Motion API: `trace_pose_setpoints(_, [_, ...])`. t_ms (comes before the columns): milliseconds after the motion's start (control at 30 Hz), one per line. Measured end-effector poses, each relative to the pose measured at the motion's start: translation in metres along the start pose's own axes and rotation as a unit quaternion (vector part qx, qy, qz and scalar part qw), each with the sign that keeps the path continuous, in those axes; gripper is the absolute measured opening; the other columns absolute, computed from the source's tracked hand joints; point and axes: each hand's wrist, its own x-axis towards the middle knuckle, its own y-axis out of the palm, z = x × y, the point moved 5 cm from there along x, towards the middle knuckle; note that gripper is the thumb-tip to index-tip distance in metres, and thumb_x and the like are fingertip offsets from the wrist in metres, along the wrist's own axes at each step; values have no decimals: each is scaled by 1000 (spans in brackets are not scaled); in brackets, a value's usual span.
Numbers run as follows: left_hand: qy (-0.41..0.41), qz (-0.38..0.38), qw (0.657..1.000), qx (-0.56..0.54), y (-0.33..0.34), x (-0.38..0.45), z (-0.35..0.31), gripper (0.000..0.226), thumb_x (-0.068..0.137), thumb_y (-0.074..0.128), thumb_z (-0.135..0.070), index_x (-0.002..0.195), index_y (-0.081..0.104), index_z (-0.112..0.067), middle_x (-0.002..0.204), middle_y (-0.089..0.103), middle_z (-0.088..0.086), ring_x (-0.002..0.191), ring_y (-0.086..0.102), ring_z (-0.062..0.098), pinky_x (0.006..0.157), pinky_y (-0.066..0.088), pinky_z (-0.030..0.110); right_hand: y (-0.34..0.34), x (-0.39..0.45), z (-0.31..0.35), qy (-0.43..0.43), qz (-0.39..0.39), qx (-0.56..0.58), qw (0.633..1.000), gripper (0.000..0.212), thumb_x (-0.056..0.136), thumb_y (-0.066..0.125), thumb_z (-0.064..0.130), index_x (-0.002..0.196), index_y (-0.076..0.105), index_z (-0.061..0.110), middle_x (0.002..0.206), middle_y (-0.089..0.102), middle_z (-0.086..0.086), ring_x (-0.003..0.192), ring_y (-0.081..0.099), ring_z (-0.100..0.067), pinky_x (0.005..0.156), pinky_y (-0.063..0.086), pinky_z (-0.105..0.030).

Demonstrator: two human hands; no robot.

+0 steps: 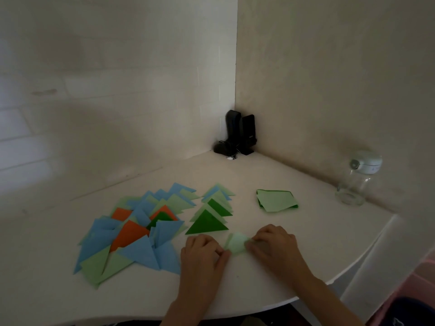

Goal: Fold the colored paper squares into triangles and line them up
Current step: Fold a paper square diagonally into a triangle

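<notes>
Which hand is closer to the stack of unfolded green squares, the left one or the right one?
The right hand. It lies just in front of the stack of green squares, nearer the person. The left hand is farther off to the left. Both pinch the light green paper.

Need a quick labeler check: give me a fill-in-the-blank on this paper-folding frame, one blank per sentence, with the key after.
1. Both hands, left hand and right hand, hold a sheet of light ____ paper.
2. The triangle nearest the hands in the short row is dark ____.
3. The unfolded squares lie to the ____ of that row.
4. In the wall corner stand two black ____.

Missing words: green; green; right; speakers
</notes>
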Motion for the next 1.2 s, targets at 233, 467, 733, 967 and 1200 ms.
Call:
trace_pose_setpoints(233, [-62, 10, 992, 109, 3, 1, -8, 29, 63, 79, -42, 53, 56, -28, 70, 50, -6, 71, 50, 19, 57, 33, 30, 6, 7, 3, 79, 3, -28, 996, 37, 79, 56, 64, 89, 65, 30, 96, 44, 16, 98, 44, -7, 79, 24, -28])
trace_pose_setpoints(467, [-73, 14, 983, 168, 9, 2, -10, 38, 74, 48, -57, 52, 53, -26, 70, 47, -2, 72, 49, 24, 59, 37, 35, 6, 7, 4, 96, 11, -46, 994, 37, 76, 55, 66, 89, 63, 32, 96, 42, 16, 98, 44, -7, 80, 24, -27])
trace_pose_setpoints(733, [-107, 21, 986, 124, 1, 1, -2, 21, 74, 70, -50, 70, 59, -32, 88, 50, -8, 88, 47, 18, 73, 24, 31, 5, 10, -3, 111, 43, 8, 993, 23, 77, 60, 59, 76, 49, 39, 94, 46, 15, 95, 44, -6, 82, 25, -27])
trace_pose_setpoints(967, [-121, 64, 987, 80, -6, -1, -4, 12, 87, 57, -44, 91, 57, -33, 104, 46, -11, 102, 38, 14, 76, 18, 27, 2, 11, -11, 102, 58, 102, 988, 21, 78, 70, 37, 70, 51, 42, 88, 55, 13, 89, 52, -7, 90, 40, -34])
trace_pose_setpoints(1200, [-55, 61, 997, -1, 6, 1, -16, 32, 71, 67, 6, 93, 61, -15, 93, 58, 6, 83, 52, 25, 67, 47, 37, 2, 6, -13, 69, 3, 117, 991, 9, 79, 71, 25, 76, 64, 29, 85, 59, 9, 84, 57, -12, 83, 46, -38])
